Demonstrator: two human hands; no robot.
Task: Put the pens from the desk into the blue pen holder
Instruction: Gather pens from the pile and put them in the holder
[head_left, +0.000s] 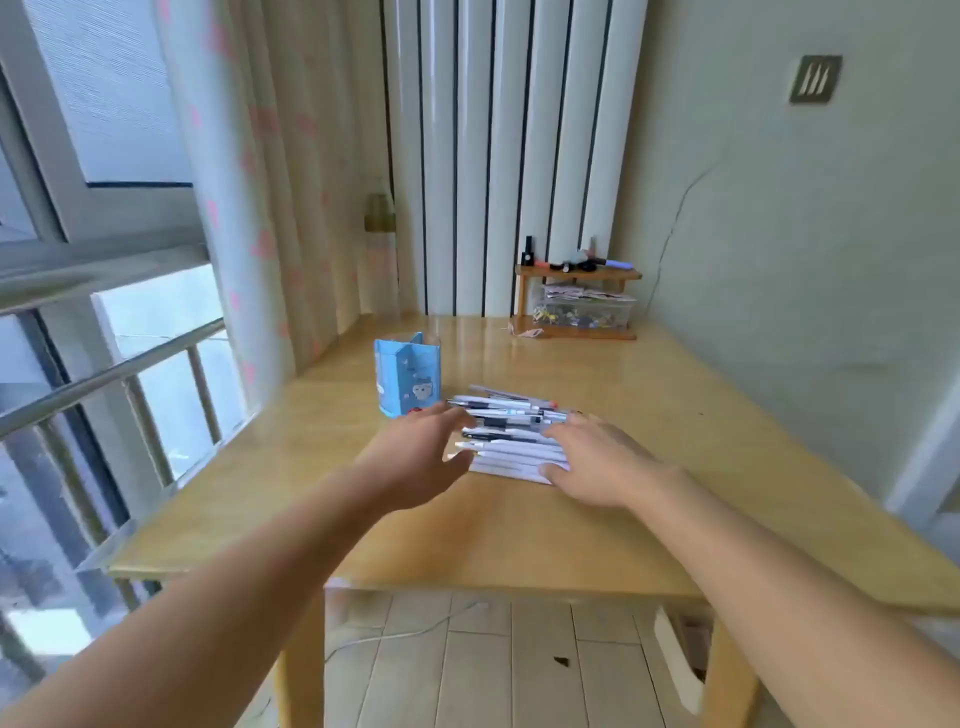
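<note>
Both hands reach over the near edge of the pale wooden worktop (519, 535). The left hand (415, 460) and right hand (597, 462) bracket the pens (511, 434), fingers spread, each grip apart and clamped on nothing. The pens lie side by side, long axes running nine to three o'clock. The blue pen holder (408, 374) stands upright at eleven o'clock, nearer the left hand. Farther back: a small wooden rack (576, 299), striped curtains, a window.
</note>
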